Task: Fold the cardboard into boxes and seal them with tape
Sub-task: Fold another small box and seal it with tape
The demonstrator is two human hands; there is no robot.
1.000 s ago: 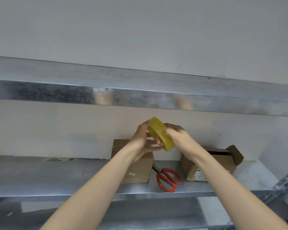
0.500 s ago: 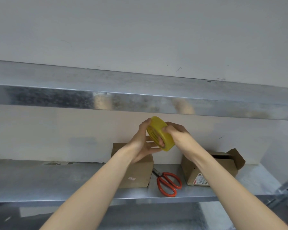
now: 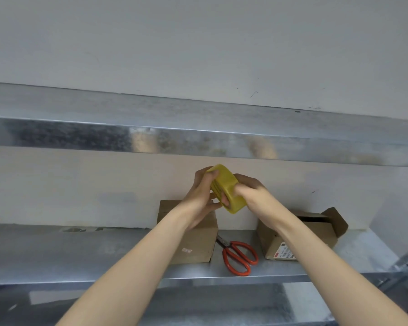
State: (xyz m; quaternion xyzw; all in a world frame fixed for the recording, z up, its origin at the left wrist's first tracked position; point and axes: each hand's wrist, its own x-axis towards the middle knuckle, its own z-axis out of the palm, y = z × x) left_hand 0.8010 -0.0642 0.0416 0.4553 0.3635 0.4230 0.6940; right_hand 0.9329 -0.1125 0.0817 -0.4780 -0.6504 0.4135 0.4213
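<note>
Head view: 2 hands raised before a metal shelf (image 3: 80, 250).
Tape roll (image 3: 226, 188): gripped by left hand (image 3: 201, 196) and right hand (image 3: 253, 195), above closed box (image 3: 193, 241).
Scissors (image 3: 239, 257): 5 o'clock of roll.
Open box (image 3: 311, 234): 3 o'clock of scissors.

Labels on both boxes (image 3: 193, 245) (image 3: 299, 241) are too blurred to read.

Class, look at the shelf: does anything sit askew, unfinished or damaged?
The right box sits turned at an angle to the shelf edge, its flaps open. The left box is squarer and looks closed. No damage shows.
</note>
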